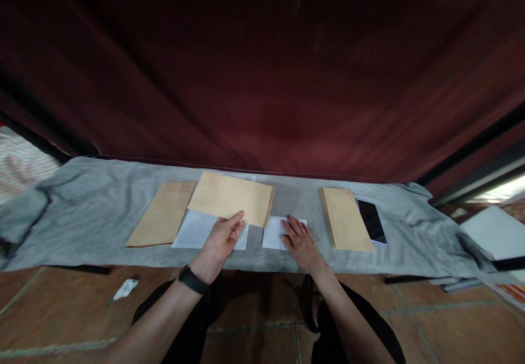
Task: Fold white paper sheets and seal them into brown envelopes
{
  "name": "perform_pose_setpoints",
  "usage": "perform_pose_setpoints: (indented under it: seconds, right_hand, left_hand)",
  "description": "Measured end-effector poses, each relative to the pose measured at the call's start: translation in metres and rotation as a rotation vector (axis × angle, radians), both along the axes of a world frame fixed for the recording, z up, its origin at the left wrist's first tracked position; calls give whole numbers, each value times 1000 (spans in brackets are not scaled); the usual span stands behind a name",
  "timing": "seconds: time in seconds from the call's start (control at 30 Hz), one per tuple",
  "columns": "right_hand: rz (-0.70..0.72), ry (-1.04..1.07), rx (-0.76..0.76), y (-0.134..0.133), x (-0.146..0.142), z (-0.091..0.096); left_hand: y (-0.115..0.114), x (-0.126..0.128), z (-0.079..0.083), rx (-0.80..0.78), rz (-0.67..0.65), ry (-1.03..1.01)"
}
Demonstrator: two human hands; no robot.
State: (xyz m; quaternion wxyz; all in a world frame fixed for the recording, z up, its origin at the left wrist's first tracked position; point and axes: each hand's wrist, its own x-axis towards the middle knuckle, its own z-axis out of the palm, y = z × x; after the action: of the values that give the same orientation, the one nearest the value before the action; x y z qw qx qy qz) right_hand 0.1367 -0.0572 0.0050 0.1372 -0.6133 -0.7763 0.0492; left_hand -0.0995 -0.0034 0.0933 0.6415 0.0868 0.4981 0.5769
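Note:
My left hand (223, 235) pinches the lower edge of a tan paper envelope (232, 194), which has faint red print at its upper left corner. Beneath that envelope lies white paper (194, 230), partly covered. My right hand (301, 243) rests flat, fingers spread, on a small folded-looking white sheet (273, 234). To the left sits a stack of tan envelopes (164, 213), slanted on the cloth. Another stack of tan envelopes (346, 219) is to the right of my right hand.
A dark-screened phone (372, 221) lies beside the right stack, partly under it. Grey cloth (94, 205) covers the narrow bench. A dark red curtain (262, 79) hangs right behind it. On the tiled floor is a white scrap (126, 288).

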Motion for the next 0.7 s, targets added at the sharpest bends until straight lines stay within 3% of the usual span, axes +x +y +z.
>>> perform_pose_setpoints:
  seconds: [0.1, 0.37, 0.5, 0.7]
  right_hand:
    - [-17, -7, -4, 0, -1, 0]
    - [-30, -34, 26, -1, -13, 1]
    - [19, -43, 16, -1, -26, 1]
    - [9, -76, -9, -1, -32, -2]
  left_hand:
    - [6, 13, -14, 14, -40, -36]
    - [12, -12, -35, 31, -27, 0]
    - [12, -22, -35, 28, -11, 28]
    - [30, -62, -25, 72, 108, 128]
